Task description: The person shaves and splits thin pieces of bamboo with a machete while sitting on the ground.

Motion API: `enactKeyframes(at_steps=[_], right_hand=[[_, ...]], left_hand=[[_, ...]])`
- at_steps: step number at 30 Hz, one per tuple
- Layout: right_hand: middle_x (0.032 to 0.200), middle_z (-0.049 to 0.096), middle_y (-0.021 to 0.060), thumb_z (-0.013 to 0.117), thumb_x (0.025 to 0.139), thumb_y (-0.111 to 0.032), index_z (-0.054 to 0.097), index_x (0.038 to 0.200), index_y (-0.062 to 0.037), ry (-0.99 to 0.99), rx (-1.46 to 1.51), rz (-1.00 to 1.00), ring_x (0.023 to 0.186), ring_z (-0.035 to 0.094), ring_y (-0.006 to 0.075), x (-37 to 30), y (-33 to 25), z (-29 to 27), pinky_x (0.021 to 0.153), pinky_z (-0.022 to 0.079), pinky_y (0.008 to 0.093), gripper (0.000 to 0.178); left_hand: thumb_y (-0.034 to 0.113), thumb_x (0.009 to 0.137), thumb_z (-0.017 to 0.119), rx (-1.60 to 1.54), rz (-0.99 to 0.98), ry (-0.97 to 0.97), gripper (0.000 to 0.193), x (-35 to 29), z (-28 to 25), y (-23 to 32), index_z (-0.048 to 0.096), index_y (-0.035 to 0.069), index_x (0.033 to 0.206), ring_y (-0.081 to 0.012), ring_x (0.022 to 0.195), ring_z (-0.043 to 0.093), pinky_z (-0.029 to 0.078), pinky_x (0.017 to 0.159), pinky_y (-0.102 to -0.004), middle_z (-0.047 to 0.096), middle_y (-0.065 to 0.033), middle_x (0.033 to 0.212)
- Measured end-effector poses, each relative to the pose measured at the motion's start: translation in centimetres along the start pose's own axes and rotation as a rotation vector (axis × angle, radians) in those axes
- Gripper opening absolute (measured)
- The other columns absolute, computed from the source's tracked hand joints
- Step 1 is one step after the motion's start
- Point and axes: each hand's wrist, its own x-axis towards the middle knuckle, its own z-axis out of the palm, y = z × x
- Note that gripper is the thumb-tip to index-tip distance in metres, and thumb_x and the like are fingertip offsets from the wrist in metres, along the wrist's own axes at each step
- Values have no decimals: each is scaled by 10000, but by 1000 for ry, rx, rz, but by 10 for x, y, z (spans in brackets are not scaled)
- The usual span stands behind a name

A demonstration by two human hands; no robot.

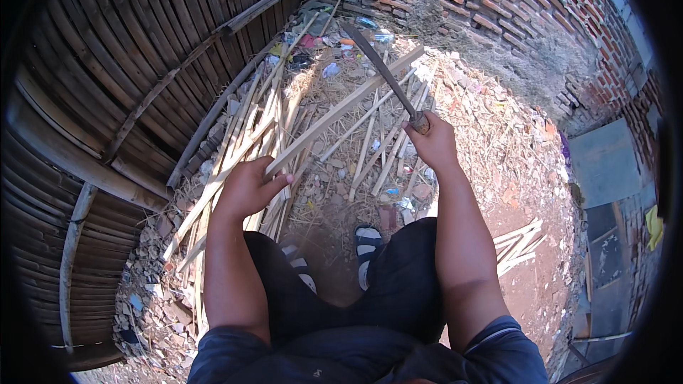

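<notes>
My left hand point(252, 188) is closed round the near end of a long, pale bamboo slat point(334, 115), its thumb lying along the side. The slat slants up and away to the right. In my right hand point(434, 144) is the wooden handle of a machete point(380, 64), whose long dark blade points away and to the left. The blade crosses over the slat near its far end; I cannot tell whether the two touch. Several loose bamboo strips point(274, 117) lie on the ground beyond and beside my left hand.
A slatted bamboo wall point(107, 64) rises at the left, and a brick wall point(498, 11) stands at the back. Rubble and litter point(331, 70) cover the ground. A small pile of short pale strips point(518, 247) lies at the right, near grey panels point(608, 163). My sandalled feet point(367, 249) are below my hands.
</notes>
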Motion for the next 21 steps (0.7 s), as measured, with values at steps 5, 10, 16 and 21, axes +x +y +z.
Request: enactKeyframes(at_steps=[5, 10, 16, 21], right_hand=[[955, 775, 225, 810, 907, -439, 770, 1184, -78, 9, -72, -21, 936, 754, 419, -3, 8, -1, 832, 583, 498, 457], [932, 771, 183, 838, 868, -370, 772, 1145, -124, -134, -117, -203, 914, 748, 406, -14, -14, 6, 815, 591, 500, 376], [934, 772, 178, 847, 839, -357, 769, 1171, -143, -141, -154, -253, 923, 751, 401, -13, -22, 10, 816, 594, 501, 402], [969, 785, 182, 847, 874, -445, 769, 1190, -132, -78, -80, -132, 946, 761, 392, -5, -2, 10, 829, 594, 494, 451]], left_hand=[[526, 907, 842, 70, -17, -32, 583, 2, 1, 8, 742, -22, 1081, -335, 678, 697, 533, 683, -476, 706, -194, 741], [518, 917, 835, 31, -43, -26, 570, 2, 4, 6, 735, -23, 1066, -321, 648, 678, 526, 662, -469, 686, -185, 710], [495, 928, 837, 29, -7, 3, 522, 2, 3, -1, 739, -6, 1039, -284, 607, 654, 518, 635, -449, 659, -155, 661], [498, 945, 819, -6, 6, 23, 523, 3, 7, -3, 747, -3, 1074, -302, 642, 678, 527, 651, -451, 677, -174, 700]])
